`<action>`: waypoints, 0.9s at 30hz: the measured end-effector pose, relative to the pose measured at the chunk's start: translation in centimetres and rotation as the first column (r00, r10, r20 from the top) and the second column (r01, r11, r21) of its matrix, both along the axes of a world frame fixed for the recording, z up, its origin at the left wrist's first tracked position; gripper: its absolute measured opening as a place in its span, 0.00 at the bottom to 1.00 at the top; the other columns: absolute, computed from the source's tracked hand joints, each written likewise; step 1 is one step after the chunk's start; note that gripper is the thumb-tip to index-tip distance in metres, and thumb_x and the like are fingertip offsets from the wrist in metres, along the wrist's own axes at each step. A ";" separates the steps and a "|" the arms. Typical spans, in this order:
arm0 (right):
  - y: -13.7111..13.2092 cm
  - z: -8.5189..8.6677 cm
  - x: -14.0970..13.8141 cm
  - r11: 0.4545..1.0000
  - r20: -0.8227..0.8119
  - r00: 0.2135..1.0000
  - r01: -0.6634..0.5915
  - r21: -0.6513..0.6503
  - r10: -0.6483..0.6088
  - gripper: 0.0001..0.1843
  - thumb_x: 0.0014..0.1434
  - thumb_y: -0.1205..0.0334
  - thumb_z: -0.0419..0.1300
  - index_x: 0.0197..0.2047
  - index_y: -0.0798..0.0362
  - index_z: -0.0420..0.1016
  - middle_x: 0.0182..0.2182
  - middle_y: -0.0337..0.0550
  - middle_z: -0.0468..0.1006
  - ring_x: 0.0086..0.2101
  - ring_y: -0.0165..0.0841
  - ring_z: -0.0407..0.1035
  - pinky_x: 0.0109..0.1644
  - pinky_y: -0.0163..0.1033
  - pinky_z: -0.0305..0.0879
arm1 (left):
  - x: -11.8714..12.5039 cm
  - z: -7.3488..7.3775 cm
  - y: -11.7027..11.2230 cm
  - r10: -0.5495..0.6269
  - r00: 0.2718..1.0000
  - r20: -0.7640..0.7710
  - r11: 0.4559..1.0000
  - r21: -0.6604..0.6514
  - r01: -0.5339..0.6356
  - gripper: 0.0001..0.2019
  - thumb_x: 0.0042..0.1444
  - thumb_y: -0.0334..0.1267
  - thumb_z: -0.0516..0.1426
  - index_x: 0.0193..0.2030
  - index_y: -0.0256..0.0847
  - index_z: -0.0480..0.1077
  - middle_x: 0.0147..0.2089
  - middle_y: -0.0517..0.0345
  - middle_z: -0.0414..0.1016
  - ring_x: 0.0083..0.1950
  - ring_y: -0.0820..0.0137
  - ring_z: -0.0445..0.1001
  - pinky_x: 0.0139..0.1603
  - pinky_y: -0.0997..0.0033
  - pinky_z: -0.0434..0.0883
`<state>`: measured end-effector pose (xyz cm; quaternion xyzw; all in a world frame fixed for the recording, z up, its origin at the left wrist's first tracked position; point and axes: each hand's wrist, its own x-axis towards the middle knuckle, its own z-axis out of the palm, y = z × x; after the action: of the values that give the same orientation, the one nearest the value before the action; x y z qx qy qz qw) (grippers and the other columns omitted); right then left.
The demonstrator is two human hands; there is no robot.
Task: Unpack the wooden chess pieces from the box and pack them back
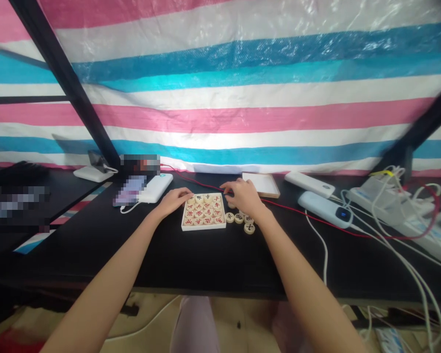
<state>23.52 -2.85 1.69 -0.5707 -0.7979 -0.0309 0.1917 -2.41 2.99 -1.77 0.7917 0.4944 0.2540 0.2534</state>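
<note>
Resting by the far left corner of a white box (203,227), the left hand (172,201) keeps its fingers close together; whether they pinch the wall, I cannot tell. The right hand (243,197) bends its fingers near the box's far right corner (any grip there is hidden). The box sits mid-table, holding rows of round pieces (208,214) marked with characters. Black tabletop (206,260) stretches from its near wall to the table's front edge (224,292), between the forearms.

Loose pieces (238,217) crowd the box's right side, partly under the right wrist. Behind that hand lies a shallow tray (266,185), and a red cable (297,208) runs rightward past it. A blue power bank (325,209) and white cords (400,260) take up the right; a white power bank (158,188) lies beyond the left hand. A striped sheet (242,117) closes off the back.
</note>
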 end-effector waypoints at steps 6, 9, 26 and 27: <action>0.2 0.2 1.5 0.993 -0.048 0.999 0.018 -0.118 -0.024 0.13 0.55 0.55 0.59 0.43 0.45 0.76 0.41 0.39 0.78 0.42 0.37 0.68 0.42 0.41 0.57 | 0.0 -0.3 0.1 0.013 1.000 -0.004 1.000 -0.010 -0.013 0.21 0.53 0.55 0.51 0.37 0.40 0.73 0.28 0.58 0.74 0.30 0.66 0.70 0.35 0.70 0.63; 0.1 0.5 1.8 0.952 -0.129 0.991 -0.054 -0.301 0.015 0.15 0.48 0.49 0.64 0.40 0.42 0.77 0.36 0.34 0.79 0.37 0.34 0.70 0.36 0.37 0.59 | 0.0 -0.3 0.1 0.007 1.000 0.008 1.000 -0.009 -0.006 0.21 0.54 0.55 0.50 0.37 0.39 0.73 0.28 0.58 0.74 0.30 0.67 0.70 0.34 0.70 0.62; 0.3 -0.6 1.2 0.984 -0.109 0.994 -0.004 -0.177 -0.015 0.12 0.54 0.51 0.59 0.39 0.45 0.79 0.39 0.37 0.80 0.39 0.36 0.71 0.39 0.38 0.62 | 0.0 -0.5 0.3 0.005 1.000 0.006 1.000 0.013 -0.005 0.19 0.54 0.53 0.51 0.36 0.39 0.73 0.31 0.57 0.75 0.33 0.65 0.71 0.37 0.69 0.63; 0.4 -0.6 1.1 0.989 -0.135 0.990 0.013 -0.145 -0.033 0.13 0.55 0.50 0.58 0.40 0.45 0.79 0.39 0.37 0.80 0.39 0.36 0.71 0.39 0.38 0.62 | 0.0 -0.5 0.2 0.008 1.000 0.006 1.000 0.011 -0.008 0.19 0.54 0.53 0.51 0.37 0.39 0.73 0.31 0.57 0.75 0.33 0.65 0.71 0.37 0.69 0.63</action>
<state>24.59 -2.50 1.07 -0.5930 -0.7763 0.0635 0.2040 -2.44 3.22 -2.22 0.7904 0.4953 0.2599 0.2497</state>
